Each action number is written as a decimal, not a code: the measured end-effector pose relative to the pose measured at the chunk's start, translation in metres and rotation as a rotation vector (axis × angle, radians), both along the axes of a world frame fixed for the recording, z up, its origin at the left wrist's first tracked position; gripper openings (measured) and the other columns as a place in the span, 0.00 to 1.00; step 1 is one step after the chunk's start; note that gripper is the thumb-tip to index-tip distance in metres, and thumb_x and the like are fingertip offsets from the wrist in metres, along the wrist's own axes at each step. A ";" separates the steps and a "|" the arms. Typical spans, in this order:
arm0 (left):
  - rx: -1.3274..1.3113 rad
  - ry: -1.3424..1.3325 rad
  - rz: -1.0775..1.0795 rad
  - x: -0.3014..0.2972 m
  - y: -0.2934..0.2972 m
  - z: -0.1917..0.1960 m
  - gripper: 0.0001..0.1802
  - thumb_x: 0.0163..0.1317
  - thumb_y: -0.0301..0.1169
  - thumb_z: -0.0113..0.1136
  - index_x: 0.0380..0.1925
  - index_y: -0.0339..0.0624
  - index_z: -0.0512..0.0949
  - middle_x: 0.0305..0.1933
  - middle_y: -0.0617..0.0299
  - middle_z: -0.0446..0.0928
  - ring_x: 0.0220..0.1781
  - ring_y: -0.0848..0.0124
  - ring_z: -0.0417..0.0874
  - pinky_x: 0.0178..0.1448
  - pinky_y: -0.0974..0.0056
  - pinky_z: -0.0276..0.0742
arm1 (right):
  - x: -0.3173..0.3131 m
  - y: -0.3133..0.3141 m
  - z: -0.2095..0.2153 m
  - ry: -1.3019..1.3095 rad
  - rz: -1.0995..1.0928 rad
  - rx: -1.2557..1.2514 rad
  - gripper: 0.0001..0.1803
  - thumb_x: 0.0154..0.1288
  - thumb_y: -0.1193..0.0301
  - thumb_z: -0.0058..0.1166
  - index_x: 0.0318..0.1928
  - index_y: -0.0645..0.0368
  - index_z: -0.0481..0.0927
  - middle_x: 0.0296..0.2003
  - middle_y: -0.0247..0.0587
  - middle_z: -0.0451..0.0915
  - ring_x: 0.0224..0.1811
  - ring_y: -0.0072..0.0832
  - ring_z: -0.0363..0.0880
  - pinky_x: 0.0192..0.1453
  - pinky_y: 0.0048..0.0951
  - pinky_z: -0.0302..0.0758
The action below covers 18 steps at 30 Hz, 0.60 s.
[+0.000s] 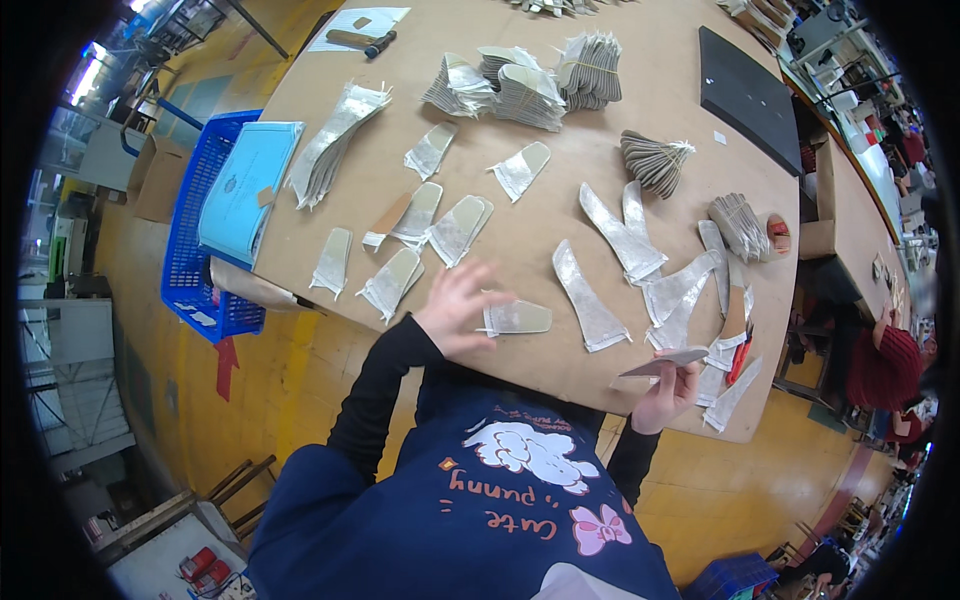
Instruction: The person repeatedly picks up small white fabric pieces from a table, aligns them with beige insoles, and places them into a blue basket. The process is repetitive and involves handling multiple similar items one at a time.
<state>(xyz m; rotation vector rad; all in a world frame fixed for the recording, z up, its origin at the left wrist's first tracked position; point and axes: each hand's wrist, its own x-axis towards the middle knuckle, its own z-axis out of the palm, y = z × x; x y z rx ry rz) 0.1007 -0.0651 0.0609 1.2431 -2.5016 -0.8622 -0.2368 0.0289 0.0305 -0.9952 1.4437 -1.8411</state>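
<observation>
My left hand (460, 310) hovers at the table's near edge with its fingers spread, beside a short pale tapered piece (524, 318) with a whitish, frayed end. Its fingertips overlap that piece in the view; whether they touch it I cannot tell. Farther right, my right hand (668, 398) pinches a flat grey piece (664, 361) held nearly edge-on above the table. Long curved silvery pieces (588, 298) lie loose beyond it. More short tapered pieces (392, 284) are scattered past my left hand, some overlapping in pairs.
Banded stacks of grey pieces (590, 72) stand at the far side of the table (560, 378). A hammer (366, 41) lies far left, near a blue basket (184, 235) with a light-blue packet. A black board (745, 95) and a red-handled tool (739, 358) are on the right.
</observation>
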 end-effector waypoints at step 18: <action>0.205 0.799 0.844 0.085 -0.041 -0.039 0.22 0.68 0.23 0.59 0.61 0.41 0.74 0.45 0.63 0.81 0.46 0.78 0.81 0.49 0.72 0.79 | 0.030 -0.015 0.045 -0.249 0.142 0.273 0.14 0.70 0.78 0.53 0.54 0.67 0.75 0.40 0.41 0.83 0.42 0.25 0.82 0.51 0.27 0.74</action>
